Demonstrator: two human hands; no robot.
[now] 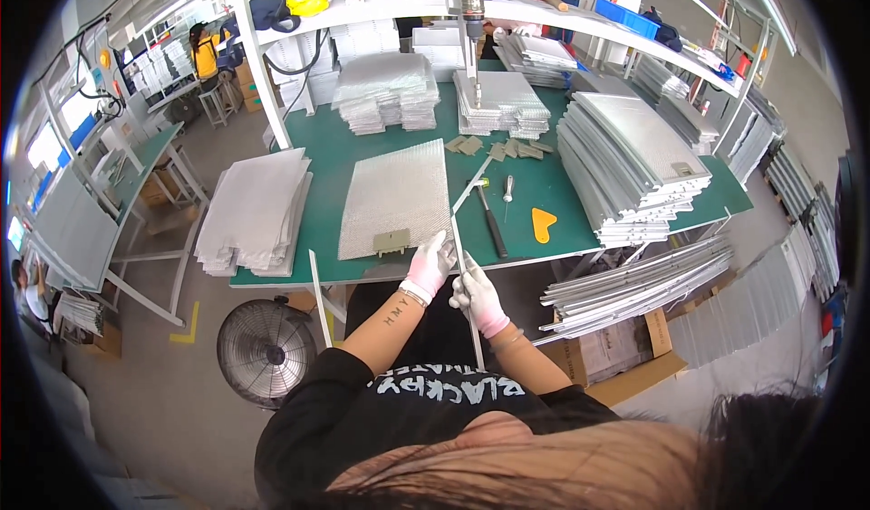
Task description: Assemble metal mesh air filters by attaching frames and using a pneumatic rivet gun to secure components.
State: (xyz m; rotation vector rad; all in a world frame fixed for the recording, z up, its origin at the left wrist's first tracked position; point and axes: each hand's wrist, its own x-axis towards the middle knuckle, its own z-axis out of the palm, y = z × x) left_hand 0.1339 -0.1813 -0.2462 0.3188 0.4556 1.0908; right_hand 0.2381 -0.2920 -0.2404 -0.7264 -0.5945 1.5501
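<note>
A silvery mesh panel (394, 188) lies on the green bench, its near edge at the bench front. A grey-green plastic clip piece (391, 241) sits at its near edge. My left hand (430, 263), in a whitish glove, is closed at the panel's near right corner; its fingertips are partly hidden. My right hand (478, 298), gloved too, is wrapped round a long thin metal strip (459, 238). This strip runs along the panel's right edge and down towards my body. Right of it lie a hammer (492, 220), a screwdriver (508, 190) and a yellow scraper (543, 224).
Panel stacks stand left (254, 206), behind (388, 93) and right (625, 161) on the bench (317, 229). Loose clip pieces (517, 149) lie behind the tools. A power driver (472, 11) hangs overhead. Metal strips (639, 283) lie below right; a fan (265, 351) stands left.
</note>
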